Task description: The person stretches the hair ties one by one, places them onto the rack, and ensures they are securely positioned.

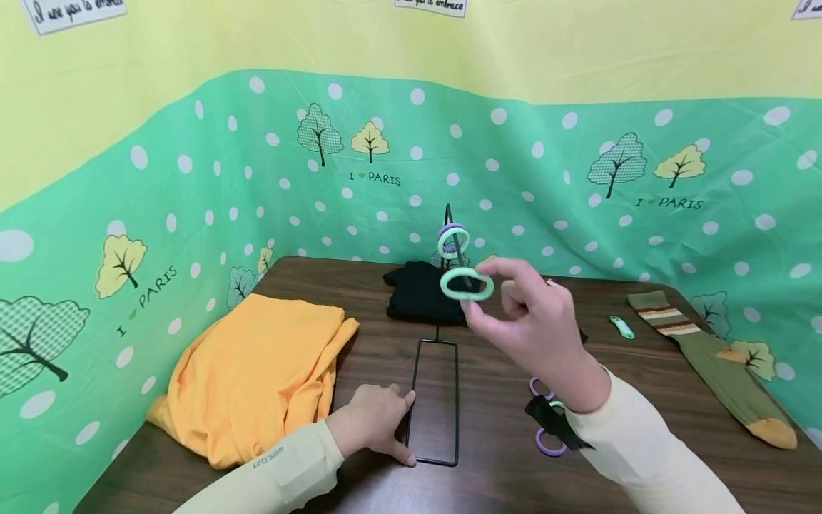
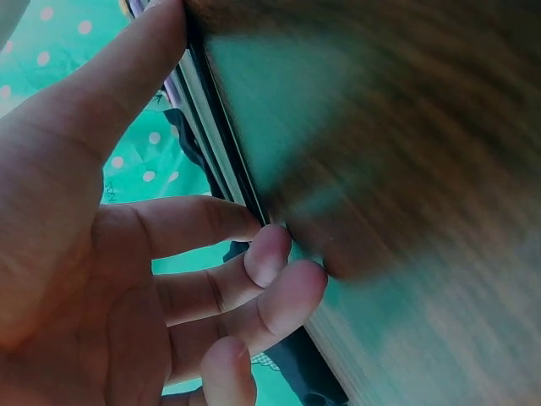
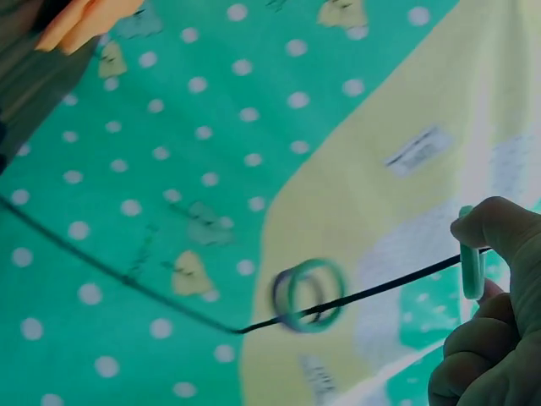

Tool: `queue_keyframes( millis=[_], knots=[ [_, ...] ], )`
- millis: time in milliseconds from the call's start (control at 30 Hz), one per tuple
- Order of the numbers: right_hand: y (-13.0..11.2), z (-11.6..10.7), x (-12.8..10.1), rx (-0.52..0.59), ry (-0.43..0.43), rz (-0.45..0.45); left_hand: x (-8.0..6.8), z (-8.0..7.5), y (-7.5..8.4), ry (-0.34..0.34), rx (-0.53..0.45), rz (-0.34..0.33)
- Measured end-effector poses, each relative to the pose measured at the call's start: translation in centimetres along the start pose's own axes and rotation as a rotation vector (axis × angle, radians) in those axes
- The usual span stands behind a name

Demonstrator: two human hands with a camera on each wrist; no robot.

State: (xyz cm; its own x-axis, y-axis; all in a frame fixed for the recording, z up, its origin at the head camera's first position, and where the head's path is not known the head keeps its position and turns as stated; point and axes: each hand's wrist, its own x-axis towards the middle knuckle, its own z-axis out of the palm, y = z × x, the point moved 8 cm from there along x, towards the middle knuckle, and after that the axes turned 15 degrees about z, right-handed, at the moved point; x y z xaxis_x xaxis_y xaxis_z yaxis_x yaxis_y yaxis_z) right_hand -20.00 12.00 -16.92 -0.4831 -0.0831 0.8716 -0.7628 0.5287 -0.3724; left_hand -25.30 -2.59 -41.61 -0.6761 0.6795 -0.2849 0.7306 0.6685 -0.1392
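My right hand point(image 1: 539, 321) pinches a mint-green hair tie point(image 1: 467, 296) between thumb and index finger. The slanting arm of a black wire stand point(image 1: 457, 400) runs through the tie's opening in the head view, and the right wrist view shows the tie point(image 3: 472, 262) at the arm's outer end. Further back on that arm hang another mint-green hair tie point(image 3: 340, 292) and a purple one point(image 3: 277, 296). My left hand point(image 1: 375, 417) rests at the left side of the stand's rectangular base, thumb near its front corner; its fingertips point(image 2: 270, 254) touch the base wire.
Left of the stand lies a bunched orange cloth point(image 1: 250, 378). Folded black fabric point(image 1: 417, 293) sits behind the base. To the right are purple hair ties point(image 1: 551, 446) with a black strip point(image 1: 555, 421), a green nail clipper point(image 1: 621, 327) and an olive sock point(image 1: 713, 364). Patterned curtain point(image 1: 417, 153) encloses the table.
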Motion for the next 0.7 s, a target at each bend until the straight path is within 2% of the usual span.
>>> queue_keyframes(
  millis=[167, 300, 400, 533, 700],
  knots=[
    [3.4, 2.1, 1.2, -0.135, -0.054, 0.121, 0.0, 0.1, 0.0, -0.006, 0.001, 0.001],
    [5.9, 3.3, 1.5, -0.234, -0.131, 0.265, 0.1, 0.2, 0.0, -0.009, 0.0, 0.001],
    [7.6, 3.6, 0.9, -0.236, -0.197, 0.387, 0.1, 0.1, 0.1, -0.003, 0.002, 0.003],
    [9.8, 3.3, -0.6, -0.185, -0.278, 0.529, 0.1, 0.1, 0.0, 0.005, 0.002, 0.005],
    [12.6, 1.8, -3.2, -0.171, -0.318, 0.657, 0.1, 0.1, 0.0, 0.005, -0.003, 0.006]
  ],
)
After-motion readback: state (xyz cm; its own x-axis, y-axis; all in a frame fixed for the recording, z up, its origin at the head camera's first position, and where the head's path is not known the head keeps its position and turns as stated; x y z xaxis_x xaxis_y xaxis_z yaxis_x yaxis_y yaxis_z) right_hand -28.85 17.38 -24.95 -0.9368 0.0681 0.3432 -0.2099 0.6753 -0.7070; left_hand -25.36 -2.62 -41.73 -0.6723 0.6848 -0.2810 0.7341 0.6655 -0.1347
